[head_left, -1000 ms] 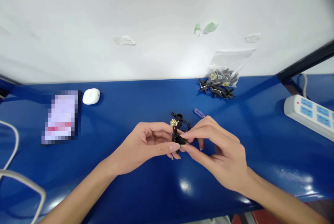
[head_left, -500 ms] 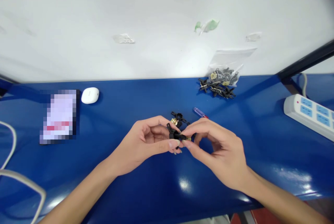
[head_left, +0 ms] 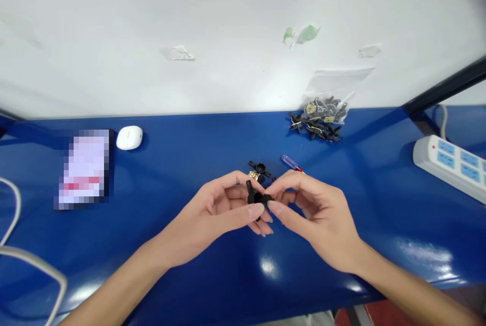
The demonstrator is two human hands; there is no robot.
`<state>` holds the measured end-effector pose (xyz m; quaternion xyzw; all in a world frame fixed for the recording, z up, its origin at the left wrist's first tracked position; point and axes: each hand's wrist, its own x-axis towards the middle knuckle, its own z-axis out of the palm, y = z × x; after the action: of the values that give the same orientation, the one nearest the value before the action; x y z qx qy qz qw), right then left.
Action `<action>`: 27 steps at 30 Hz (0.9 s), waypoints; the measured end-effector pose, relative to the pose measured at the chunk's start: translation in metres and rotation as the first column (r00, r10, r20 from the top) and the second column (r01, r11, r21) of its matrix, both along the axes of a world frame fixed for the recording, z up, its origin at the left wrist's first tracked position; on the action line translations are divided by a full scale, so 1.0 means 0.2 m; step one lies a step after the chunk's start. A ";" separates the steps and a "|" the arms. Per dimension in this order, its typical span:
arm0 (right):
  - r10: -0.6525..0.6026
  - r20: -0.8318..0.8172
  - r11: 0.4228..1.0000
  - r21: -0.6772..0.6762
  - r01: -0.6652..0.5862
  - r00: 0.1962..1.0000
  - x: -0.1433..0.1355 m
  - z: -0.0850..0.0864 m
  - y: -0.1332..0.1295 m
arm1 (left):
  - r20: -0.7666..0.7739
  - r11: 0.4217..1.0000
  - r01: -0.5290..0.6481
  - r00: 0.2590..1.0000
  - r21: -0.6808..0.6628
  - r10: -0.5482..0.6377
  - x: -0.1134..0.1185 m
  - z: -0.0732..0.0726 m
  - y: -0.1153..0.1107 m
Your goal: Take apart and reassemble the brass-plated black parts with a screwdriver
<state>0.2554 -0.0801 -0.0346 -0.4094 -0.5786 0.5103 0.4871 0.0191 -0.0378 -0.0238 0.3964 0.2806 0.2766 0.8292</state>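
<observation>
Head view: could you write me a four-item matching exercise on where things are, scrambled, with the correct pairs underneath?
1. right hand
2. white case
3. clear bag
4. power strip

A. against the white wall
B. reaching the picture's right edge
C. meeting the left hand at a small black part
D. beside the pixelated device

Pairs: 1-C, 2-D, 3-A, 4-B

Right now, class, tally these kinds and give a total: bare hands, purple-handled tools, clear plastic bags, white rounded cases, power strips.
Bare hands: 2 (left hand and right hand, both on a black part)
Purple-handled tool: 1
Clear plastic bag: 1
White rounded case: 1
Power strip: 1
Total: 6
</observation>
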 end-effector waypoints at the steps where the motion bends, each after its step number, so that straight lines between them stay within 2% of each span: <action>1: 0.004 -0.007 1.000 -0.013 -0.004 1.000 0.00 0.00 0.00 | 0.000 1.000 -0.016 1.000 -0.009 0.016 0.01 0.00 -0.01; 6: 0.023 -0.008 0.998 -0.055 -0.023 1.000 -0.01 0.01 0.01 | -0.012 0.993 -0.091 0.996 -0.072 0.091 0.04 -0.01 -0.04; 14: 0.067 0.019 0.996 -0.057 -0.066 0.998 0.01 0.01 0.02 | 0.010 0.973 -0.131 0.991 -0.190 0.136 0.06 -0.04 -0.04; 22: 0.079 0.042 0.996 -0.038 -0.078 0.996 0.03 0.01 0.01 | 0.015 0.970 -0.147 0.988 -0.196 0.153 0.05 -0.04 -0.03; 25: 0.029 0.152 0.999 0.024 -0.033 0.988 0.04 0.00 0.01 | -0.001 0.966 -0.206 0.978 -0.156 0.208 0.03 -0.02 -0.01; 27: -0.061 0.320 0.982 0.187 0.000 0.945 0.04 -0.01 0.02 | -0.018 0.953 -0.281 0.960 -0.109 0.281 0.00 0.00 0.02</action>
<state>0.2643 -0.0757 -0.0367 -0.4498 -0.6892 0.3725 0.4289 0.0200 -0.0342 -0.0240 0.3063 0.3498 0.3754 0.8018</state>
